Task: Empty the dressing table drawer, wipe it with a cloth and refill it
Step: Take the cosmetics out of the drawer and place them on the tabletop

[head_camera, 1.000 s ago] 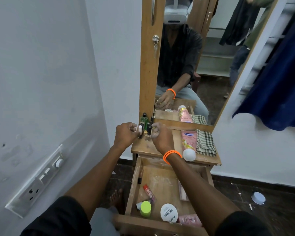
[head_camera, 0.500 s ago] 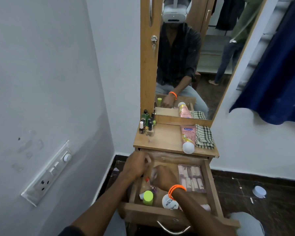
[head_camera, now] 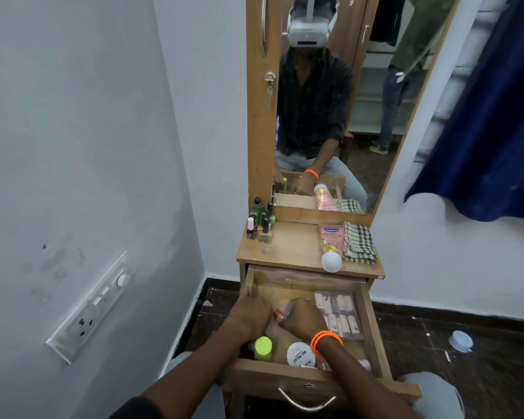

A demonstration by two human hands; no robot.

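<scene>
Drawer (head_camera: 372, 325) of the dressing table (head_camera: 288, 252) stands pulled out, and both hands reach down into it. Inside it lie one small red-capped tube (head_camera: 278, 314), one bottle with a lime-green cap (head_camera: 263, 348), one round white tub (head_camera: 300, 354) printed "nail polish", and one clear pack of pale pink rolls (head_camera: 339, 314) along the right side; something pink shows at the front edge under the right forearm, too hidden to name. The left hand (head_camera: 250, 316) is knuckles up, fingers curled down by the left wall of the drawer just beside the tube; what it holds, if anything, I cannot tell. The right hand (head_camera: 304, 320), with two orange bands (head_camera: 325, 340) on the wrist, curls its fingers toward the tube's end and seems to pinch it, though the grip is partly hidden. On the table top stand about six small bottles (head_camera: 262, 223) in the back left corner, one pink tube (head_camera: 330, 243) with a white cap lying down, and one folded checked cloth (head_camera: 359, 243) touching its right side. One white lid (head_camera: 460, 341) lies on the dark floor, well apart to the right.
</scene>
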